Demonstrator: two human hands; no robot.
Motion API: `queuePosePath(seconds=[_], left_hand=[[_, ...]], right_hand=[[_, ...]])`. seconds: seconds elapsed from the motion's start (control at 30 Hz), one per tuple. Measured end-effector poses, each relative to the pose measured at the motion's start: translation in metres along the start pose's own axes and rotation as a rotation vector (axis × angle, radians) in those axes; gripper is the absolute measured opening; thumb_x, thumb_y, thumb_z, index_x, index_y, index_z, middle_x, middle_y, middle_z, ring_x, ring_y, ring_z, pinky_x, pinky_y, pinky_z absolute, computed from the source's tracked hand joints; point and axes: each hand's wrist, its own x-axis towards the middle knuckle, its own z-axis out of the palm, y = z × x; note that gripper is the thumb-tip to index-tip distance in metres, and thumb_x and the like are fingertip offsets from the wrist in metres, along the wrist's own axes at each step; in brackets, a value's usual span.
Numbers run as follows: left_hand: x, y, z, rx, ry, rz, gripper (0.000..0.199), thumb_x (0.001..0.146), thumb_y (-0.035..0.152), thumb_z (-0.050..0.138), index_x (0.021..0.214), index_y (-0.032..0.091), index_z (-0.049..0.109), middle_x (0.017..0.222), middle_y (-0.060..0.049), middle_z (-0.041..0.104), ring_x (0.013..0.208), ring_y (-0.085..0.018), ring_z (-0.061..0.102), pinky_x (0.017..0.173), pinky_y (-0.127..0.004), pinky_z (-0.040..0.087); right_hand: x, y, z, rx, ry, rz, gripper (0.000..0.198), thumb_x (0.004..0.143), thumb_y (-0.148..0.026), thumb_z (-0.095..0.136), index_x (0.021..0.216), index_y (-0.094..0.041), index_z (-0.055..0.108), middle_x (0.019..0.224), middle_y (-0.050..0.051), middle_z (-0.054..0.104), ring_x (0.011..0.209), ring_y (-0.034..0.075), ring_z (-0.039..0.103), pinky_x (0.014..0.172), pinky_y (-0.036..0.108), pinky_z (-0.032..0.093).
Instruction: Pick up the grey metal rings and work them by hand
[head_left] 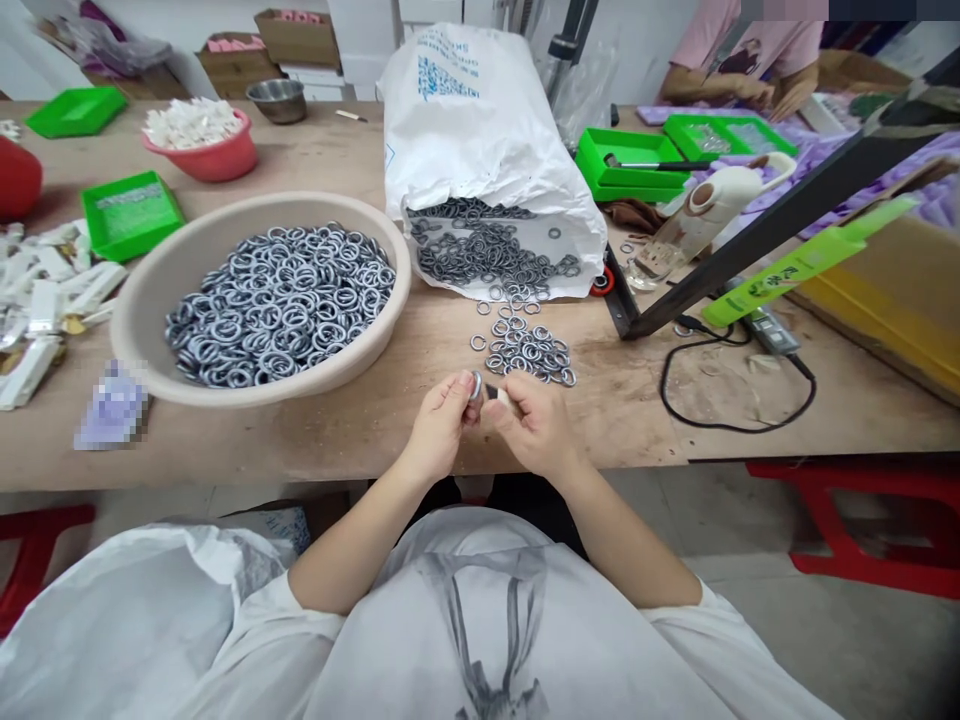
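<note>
Seated at a worn wooden workbench point(345, 440), a person pinches a small metal ring point(475, 385) in the left hand point(439, 425) while the right hand point(534, 425) closes on a short dark-and-pale piece point(498, 394) pressed against it, too small to identify. Both hands meet just above the bench's near edge. Just beyond them lies a loose pile of rings point(529, 350), spilled from a white sack point(480, 150) lying on its side; a beige basin point(150, 300) to the left is heaped with more. The ring looks rigid, light and smooth, likely slippery, so a fingertip pinch across its rim seems the surest hold. Green trays point(127, 215) and a pink bowl point(217, 160) sit farther back, and another person's arms point(720, 85) work at the far corner.
</note>
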Motion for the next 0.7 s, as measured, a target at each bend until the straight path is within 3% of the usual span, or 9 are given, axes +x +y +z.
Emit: queuePosePath(seconds=[0.13,0.37,0.5,0.57,0.63,0.7], left_hand=[[-0.001,0.001,0.000,-0.031,0.025,-0.017,0.047,0.072,0.059,0.075,0.068,0.018,0.051,0.060,0.006,0.041,0.054,-0.007,0.035,0.052,-0.020,0.035],[-0.001,-0.003,-0.003,-0.031,-0.016,-0.034,0.046,0.073,0.058,0.076,0.070,0.017,0.054,0.064,0.004,0.046,0.056,-0.008,0.038,0.054,-0.021,0.036],[-0.016,0.005,-0.008,0.151,-0.221,-0.036,0.048,0.083,0.060,0.064,0.063,0.018,0.052,0.058,0.002,0.046,0.056,-0.011,0.041,0.056,-0.025,0.036],[-0.023,0.023,-0.016,0.316,-0.255,0.050,0.048,0.089,0.058,0.056,0.062,0.019,0.053,0.059,0.000,0.049,0.057,-0.013,0.044,0.058,-0.027,0.037],[-0.024,0.051,-0.031,0.563,-0.070,0.286,0.044,0.093,0.054,0.052,0.066,0.020,0.058,0.064,-0.003,0.055,0.063,-0.015,0.050,0.064,-0.029,0.041],[-0.017,0.081,-0.051,0.935,0.260,0.539,0.035,0.094,0.047,0.052,0.078,0.020,0.067,0.077,-0.006,0.064,0.077,-0.020,0.058,0.077,-0.033,0.044]], right_hand=[[-0.004,-0.006,-0.001,-0.136,-0.088,-0.068,0.051,0.100,-0.056,0.036,0.065,-0.021,0.049,0.065,0.001,0.047,0.064,0.015,0.046,0.061,0.030,0.030],[-0.006,-0.001,0.000,-0.183,-0.144,-0.076,0.051,0.100,-0.055,0.038,0.064,-0.021,0.049,0.062,0.000,0.047,0.061,0.014,0.045,0.060,0.029,0.028],[0.011,0.025,-0.006,-0.159,-0.045,0.129,0.056,0.100,-0.059,0.033,0.063,-0.021,0.049,0.060,0.000,0.050,0.060,0.014,0.048,0.058,0.028,0.030],[0.028,0.039,-0.007,-0.268,-0.008,0.268,0.054,0.101,-0.056,0.033,0.067,-0.021,0.055,0.064,0.002,0.057,0.065,0.017,0.054,0.061,0.028,0.033],[0.048,0.047,-0.003,-0.446,-0.062,0.293,0.043,0.099,-0.054,0.042,0.085,-0.021,0.066,0.083,0.006,0.068,0.079,0.021,0.061,0.066,0.029,0.037],[0.066,0.049,0.007,-0.620,-0.158,0.277,0.036,0.094,-0.053,0.054,0.105,-0.021,0.069,0.106,0.010,0.070,0.092,0.025,0.063,0.072,0.031,0.041]])
